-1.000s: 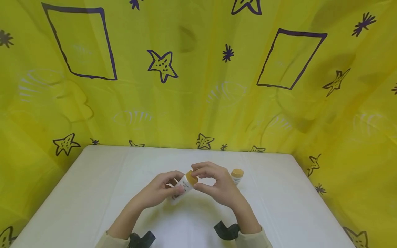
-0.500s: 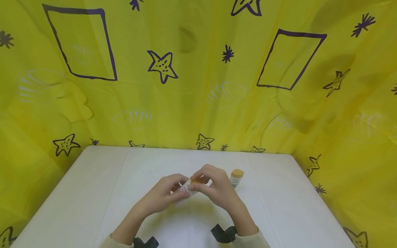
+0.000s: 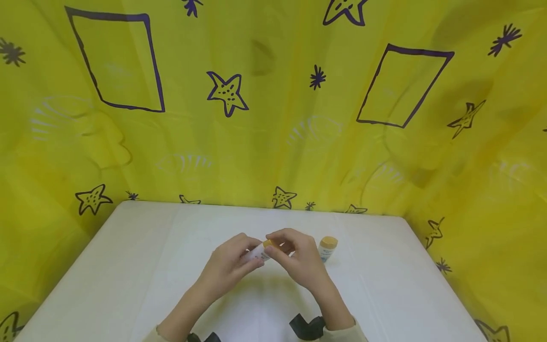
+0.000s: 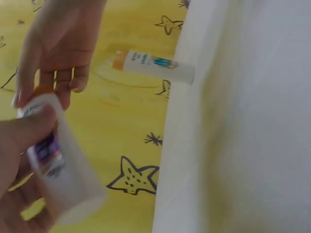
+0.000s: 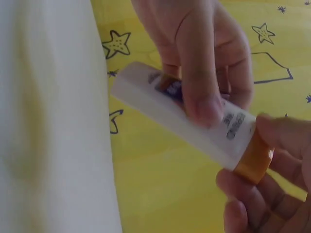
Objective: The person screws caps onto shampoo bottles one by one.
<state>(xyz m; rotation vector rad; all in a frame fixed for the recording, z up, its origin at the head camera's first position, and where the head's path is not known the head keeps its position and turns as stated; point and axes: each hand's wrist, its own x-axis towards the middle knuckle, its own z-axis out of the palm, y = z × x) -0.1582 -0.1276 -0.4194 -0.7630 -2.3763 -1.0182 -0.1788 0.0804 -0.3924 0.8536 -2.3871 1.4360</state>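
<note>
A white plastic bottle with an orange cap is held tilted above the table, between both hands. My left hand grips its body, the thumb laid across the printed label in the right wrist view. At the cap end, my right hand pinches the orange cap between thumb and fingers. The bottle's lower end points left and toward the table. A second bottle, also white with an orange cap, stands upright on the table just behind the right hand; its label shows in the left wrist view.
The white-covered table extends around the hands, with a yellow curtain printed with stars and fish along its back edge. A dark wrist mount sits at the right cuff; another shows at the left.
The right hand's fingers, loosely spread at the cap a second ago, have closed round it. The held bottle has turned, its cap end swinging to the right. The second bottle stays standing.
</note>
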